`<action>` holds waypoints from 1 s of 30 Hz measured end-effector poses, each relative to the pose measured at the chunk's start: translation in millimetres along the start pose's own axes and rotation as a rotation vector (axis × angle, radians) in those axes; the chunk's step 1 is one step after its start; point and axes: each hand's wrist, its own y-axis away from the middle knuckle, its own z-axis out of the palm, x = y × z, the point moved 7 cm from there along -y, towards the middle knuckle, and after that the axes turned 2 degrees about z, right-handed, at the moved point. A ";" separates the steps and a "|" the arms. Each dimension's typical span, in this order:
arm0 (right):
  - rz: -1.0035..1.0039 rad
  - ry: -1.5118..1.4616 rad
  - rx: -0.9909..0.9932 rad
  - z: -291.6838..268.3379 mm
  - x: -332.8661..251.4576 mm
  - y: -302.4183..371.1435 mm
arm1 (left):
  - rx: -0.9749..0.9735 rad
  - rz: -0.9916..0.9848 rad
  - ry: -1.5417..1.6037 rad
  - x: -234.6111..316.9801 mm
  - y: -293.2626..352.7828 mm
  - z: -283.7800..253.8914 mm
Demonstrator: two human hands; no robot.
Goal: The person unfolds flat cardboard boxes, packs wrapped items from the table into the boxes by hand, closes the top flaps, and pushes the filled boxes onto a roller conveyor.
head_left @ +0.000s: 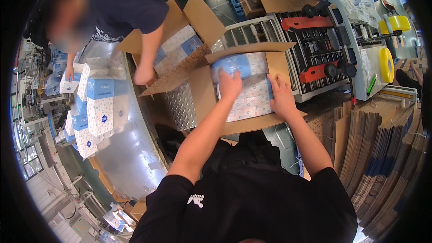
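In front of me an open cardboard box (246,127) holds white packs (247,101) with small printed dots. At its far side lies a blue-and-white pack (245,64) with a shiny wrap. My left hand (230,84) reaches into the box, its fingers bent and pressed on the near edge of this pack. My right hand (282,96) lies at the box's right side, fingers spread, touching the inside of the right wall and the packs' edge. The box's flaps stand folded outward.
A co-worker's hand (144,73) is at a second open box (204,20) on the left; their other hand touches packs (101,108) on a metal table (130,153). A roller conveyor with a red-armed taping machine (310,23) stands right. Flattened cartons (373,153) are stacked at lower right.
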 end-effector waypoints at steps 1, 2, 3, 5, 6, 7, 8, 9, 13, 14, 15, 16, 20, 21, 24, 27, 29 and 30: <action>0.018 0.003 -0.005 -0.5 7.6 8.3 | -0.019 0.001 0.000 -5.6 -2.4 -1.3; 0.002 -0.057 -0.004 -3.3 9.3 8.6 | -0.202 0.016 -0.184 -13.3 -17.0 -6.4; 0.003 -0.122 -0.008 -0.6 16.2 8.3 | -0.235 0.114 -0.312 -6.1 -15.7 -11.0; -0.019 -0.069 -0.144 39.7 51.9 19.8 | -0.129 0.429 -0.464 39.4 7.4 -21.7; -0.130 -0.017 -0.280 57.2 49.1 20.4 | 0.047 0.439 -0.499 18.6 3.1 -34.8; -0.087 0.033 -0.479 57.1 26.0 26.3 | 0.224 0.431 -0.539 -20.2 -2.5 -51.6; -0.066 0.025 -0.477 51.7 21.7 27.9 | 0.179 0.127 -0.402 -61.3 -12.8 -59.3; -0.093 0.016 -0.523 50.7 17.9 23.9 | 0.144 -0.178 -0.268 -105.6 -19.4 -69.9; -0.299 -0.092 -0.774 40.2 11.1 29.5 | -0.167 -0.220 0.141 -199.8 -25.2 -133.4; -0.336 -0.127 -0.896 44.9 30.1 55.8 | -0.255 -0.182 0.307 -148.0 -11.8 -119.9; -0.288 -0.068 -0.915 44.6 31.8 64.0 | -0.354 0.003 0.380 -104.8 0.7 -120.8; -0.280 -0.081 -0.913 43.6 27.3 66.1 | -0.445 0.183 0.460 -70.4 17.9 -116.4; -0.291 -0.041 -0.928 34.7 -5.9 23.0 | -0.614 0.817 -0.366 3.9 37.1 -27.7; -0.177 -0.155 -0.791 29.0 6.1 -2.5 | -0.761 0.632 -0.560 39.6 27.9 -10.6; 0.030 0.213 0.201 -48.2 37.8 -45.9 | -0.335 1.117 -0.417 125.5 16.7 -22.7; 0.553 -0.181 0.182 -1.0 117.6 -36.8 | 0.004 1.256 -0.494 166.7 19.9 -31.7; 0.542 -0.367 0.209 23.4 128.5 -36.6 | -0.285 1.194 -0.544 114.7 33.2 -13.4; 0.532 -0.549 0.231 39.6 133.8 -32.6 | -0.452 1.126 -0.573 80.7 47.2 -1.5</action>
